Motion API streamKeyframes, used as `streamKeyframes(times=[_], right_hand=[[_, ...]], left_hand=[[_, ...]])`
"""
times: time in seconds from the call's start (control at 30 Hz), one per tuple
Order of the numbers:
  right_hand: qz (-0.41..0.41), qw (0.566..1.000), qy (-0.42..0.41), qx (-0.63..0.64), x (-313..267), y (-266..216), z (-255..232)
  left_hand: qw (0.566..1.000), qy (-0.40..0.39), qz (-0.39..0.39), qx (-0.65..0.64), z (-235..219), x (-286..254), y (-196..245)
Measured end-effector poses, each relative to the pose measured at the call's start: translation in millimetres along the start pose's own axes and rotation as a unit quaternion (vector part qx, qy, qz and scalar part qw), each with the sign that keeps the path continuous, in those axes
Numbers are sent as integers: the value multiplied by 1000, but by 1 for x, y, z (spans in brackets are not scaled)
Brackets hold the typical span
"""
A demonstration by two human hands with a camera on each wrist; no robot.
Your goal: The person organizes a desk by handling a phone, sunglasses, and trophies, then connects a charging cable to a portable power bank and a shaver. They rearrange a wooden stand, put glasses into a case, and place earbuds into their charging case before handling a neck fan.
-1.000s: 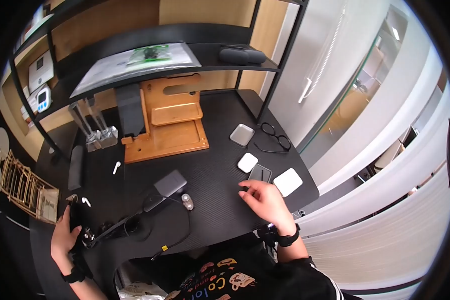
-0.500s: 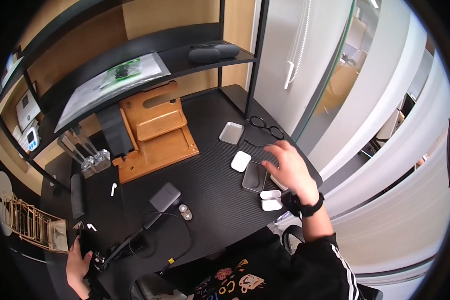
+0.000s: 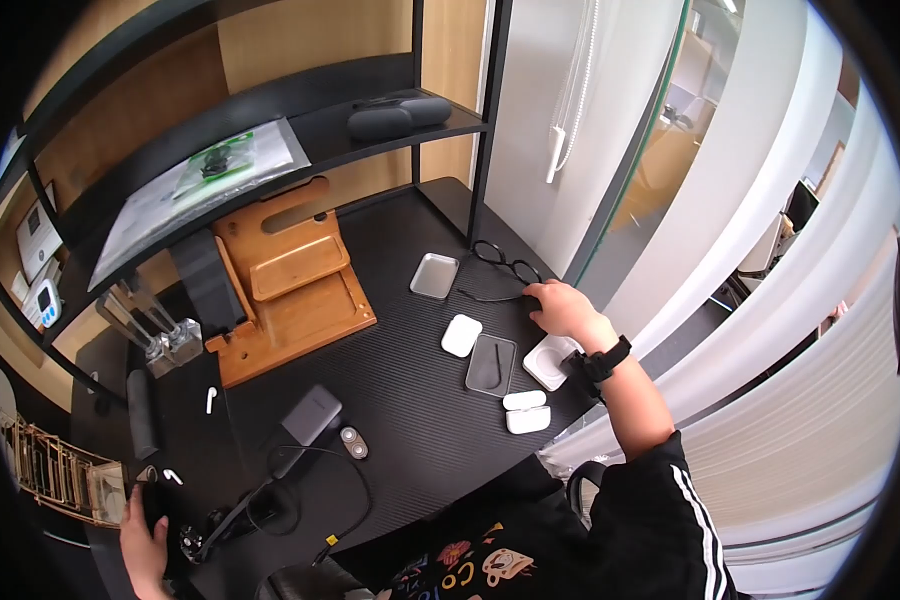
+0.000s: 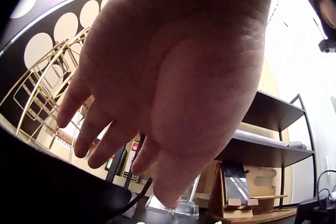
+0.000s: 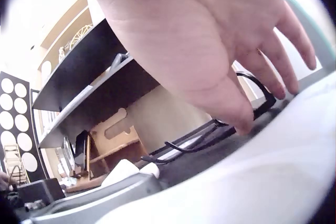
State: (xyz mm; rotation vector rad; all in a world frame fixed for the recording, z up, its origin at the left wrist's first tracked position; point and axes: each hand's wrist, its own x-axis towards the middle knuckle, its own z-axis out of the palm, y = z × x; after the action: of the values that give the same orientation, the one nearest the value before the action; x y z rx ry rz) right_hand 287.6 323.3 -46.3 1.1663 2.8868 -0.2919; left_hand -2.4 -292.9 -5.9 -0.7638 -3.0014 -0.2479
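Note:
My right hand [image 3: 568, 312] reaches to a pair of black round-framed glasses [image 3: 507, 262] near the desk's right edge, its fingertips right at the frame. In the right wrist view the spread fingers and thumb stand on either side of the glasses [image 5: 258, 86]. At the lower left my left hand [image 3: 142, 545] lies by a black object at the desk edge, its fingers extended; the left wrist view shows the palm [image 4: 173, 71] with nothing gripped. Nearest the right hand are a white square pad [image 3: 550, 362] and an open white earbud case [image 3: 526, 412].
A shallow tin [image 3: 435, 276], a white case [image 3: 461, 335] and a grey tray [image 3: 491, 364] lie mid-right. A wooden stand [image 3: 300, 310] sits under the black shelf [image 3: 390, 140]. A power bank [image 3: 312, 414], cables and loose earbuds [image 3: 211, 400] lie left, beside a gold wire rack [image 3: 60, 475].
My right hand has moved from beside the grey tray up and right to the glasses, uncovering the open earbud case. The head view has turned right; the left hand stays at the left edge.

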Motion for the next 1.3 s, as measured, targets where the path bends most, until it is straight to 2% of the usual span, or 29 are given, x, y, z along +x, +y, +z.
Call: streamKeyframes(times=[0.1, 0.23, 0.3, 0.37, 0.4, 0.47, 0.5, 0.53, 0.57, 0.6, 0.63, 0.7, 0.77, 0.83, 0.9, 0.97, 1.1, 1.13, 1.2, 1.3], right_hand=[[-5, 998, 44, -37, 4, 7, 5], [-3, 998, 69, -6, 2, 5, -8], [4, 997, 77, 9, 1, 6, -12], [-21, 986, 129, 103, -2, 10, -14], [-22, 986, 126, 102, -3, 11, -15], [-1, 962, 145, 230, -8, 12, -18], [-1, 963, 143, 230, -9, 15, -16], [4, 920, 127, 371, -9, 18, -14], [8, 857, 106, 504, -8, 20, -13], [2, 855, 97, 509, -10, 22, -13], [1, 862, 95, 498, -9, 25, -10], [-2, 903, 114, 415, -10, 23, -9], [7, 931, 116, 346, -8, 24, -2], [-15, 971, 145, 192, -16, 16, -6], [-27, 971, 150, 182, -20, 10, -5], [-37, 975, 117, 185, -21, 7, -3], [-91, 977, 90, 168, -24, -2, -4], [-99, 977, 88, 169, -26, -6, -4], [-123, 978, 140, 89, -28, -12, -8], [-102, 975, 159, 117, -36, -43, -24]], left_hand=[[999, 42, 15, -3, -8, -1, 7], [999, 33, 7, 3, -15, -2, 25], [999, 28, 28, 3, -14, -2, 28], [999, 29, 27, 5, -16, -2, 33], [999, 30, 28, 8, -17, -3, 35], [999, 28, 28, 3, -19, -3, 35], [999, 29, 28, -2, -19, -4, 35], [999, 27, 25, -2, -17, -4, 32], [998, 51, 45, -10, -15, -3, 27], [995, 75, 62, -17, -12, -4, 20], [996, 75, 47, -14, -11, -4, 13], [999, 46, 10, 17, -16, -5, 0], [997, 59, -32, 26, -21, -10, -5], [996, 41, -71, 31, -25, -11, -10], [995, 21, -90, 44, -26, -15, -14], [992, -15, -119, 27, -28, -15, -13], [993, -14, -118, 3, -17, -13, -32], [990, -18, -139, -20, -19, -12, -29], [990, -26, -131, -34, -19, -13, -29], [989, -35, -128, -59, -15, -13, -34]])
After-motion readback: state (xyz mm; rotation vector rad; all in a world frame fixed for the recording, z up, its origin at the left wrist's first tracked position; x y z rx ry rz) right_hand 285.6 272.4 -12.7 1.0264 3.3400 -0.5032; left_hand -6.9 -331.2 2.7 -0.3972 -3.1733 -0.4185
